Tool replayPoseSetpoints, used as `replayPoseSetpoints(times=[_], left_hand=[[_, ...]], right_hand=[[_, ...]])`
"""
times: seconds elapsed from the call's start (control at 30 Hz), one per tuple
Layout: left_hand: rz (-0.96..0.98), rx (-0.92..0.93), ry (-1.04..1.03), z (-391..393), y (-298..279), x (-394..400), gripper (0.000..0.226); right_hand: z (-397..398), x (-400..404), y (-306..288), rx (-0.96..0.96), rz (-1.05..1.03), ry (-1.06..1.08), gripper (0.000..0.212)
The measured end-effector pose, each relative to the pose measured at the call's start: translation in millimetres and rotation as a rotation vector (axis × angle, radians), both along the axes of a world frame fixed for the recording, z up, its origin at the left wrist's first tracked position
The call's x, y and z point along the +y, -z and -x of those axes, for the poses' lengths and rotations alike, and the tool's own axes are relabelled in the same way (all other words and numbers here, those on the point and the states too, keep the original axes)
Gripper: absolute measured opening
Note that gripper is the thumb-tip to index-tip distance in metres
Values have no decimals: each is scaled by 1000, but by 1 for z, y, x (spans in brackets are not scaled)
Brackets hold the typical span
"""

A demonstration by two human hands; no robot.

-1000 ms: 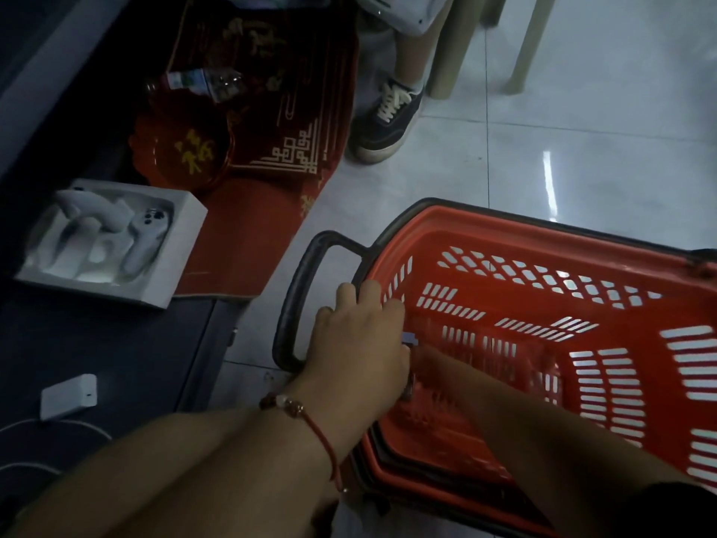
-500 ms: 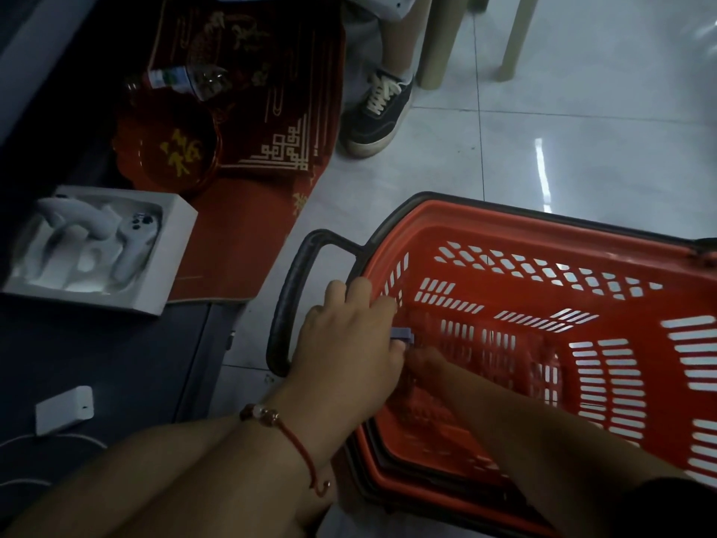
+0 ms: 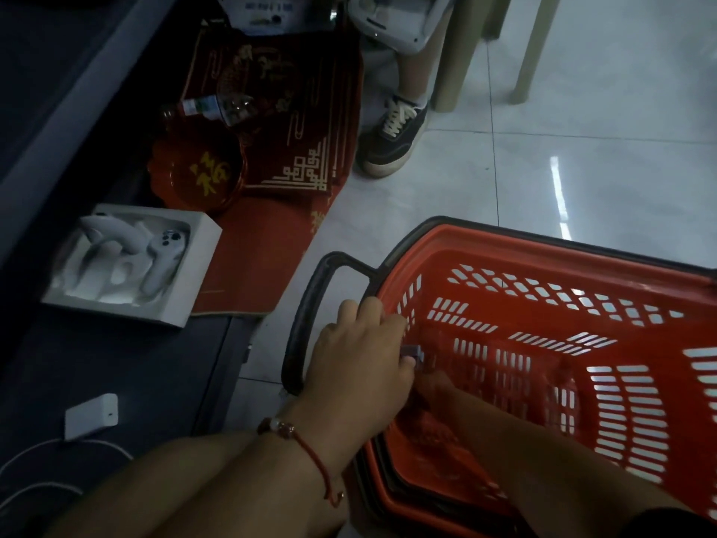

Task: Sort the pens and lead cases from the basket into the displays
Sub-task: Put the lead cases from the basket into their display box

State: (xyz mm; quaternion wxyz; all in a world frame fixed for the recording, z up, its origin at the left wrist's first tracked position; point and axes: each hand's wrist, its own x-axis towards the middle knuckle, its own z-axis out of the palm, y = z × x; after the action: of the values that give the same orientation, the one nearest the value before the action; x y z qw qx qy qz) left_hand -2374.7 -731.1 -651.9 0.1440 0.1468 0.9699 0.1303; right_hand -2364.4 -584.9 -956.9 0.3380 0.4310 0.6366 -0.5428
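Lead case (image 3: 412,352) pinched in left hand (image 3: 361,366) grip.

Right hand (image 3: 434,386) mostly hidden behind left hand (image 3: 361,366).

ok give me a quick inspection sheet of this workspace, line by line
surface: pale tiled floor, glossy.
job's things: red basket; small grey item at left fingertips; no displays seen.
clutter: white box with controllers, plastic bottle, red dish, red mat.
hands: left hand at basket rim, pinching the grey item; right hand inside basket, grip unclear.
cables: white adapter with white cable.
surroundings: another person's shoe, chair legs.
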Motion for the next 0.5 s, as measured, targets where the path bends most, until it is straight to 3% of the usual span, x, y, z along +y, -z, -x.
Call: replayPoseSetpoints(times=[0.23,0.4,0.5], left_hand=[[23,-66,-13,0,-5,8,43],[6,-140,-53,-1,-11,12,41],[-49,-190,-126,-2,-20,16,40]], right_hand=[[8,17,-9,-68,183,112,35],[1,34,-109,1,269,109,28],[-7,46,-168,81,191,97,19]])
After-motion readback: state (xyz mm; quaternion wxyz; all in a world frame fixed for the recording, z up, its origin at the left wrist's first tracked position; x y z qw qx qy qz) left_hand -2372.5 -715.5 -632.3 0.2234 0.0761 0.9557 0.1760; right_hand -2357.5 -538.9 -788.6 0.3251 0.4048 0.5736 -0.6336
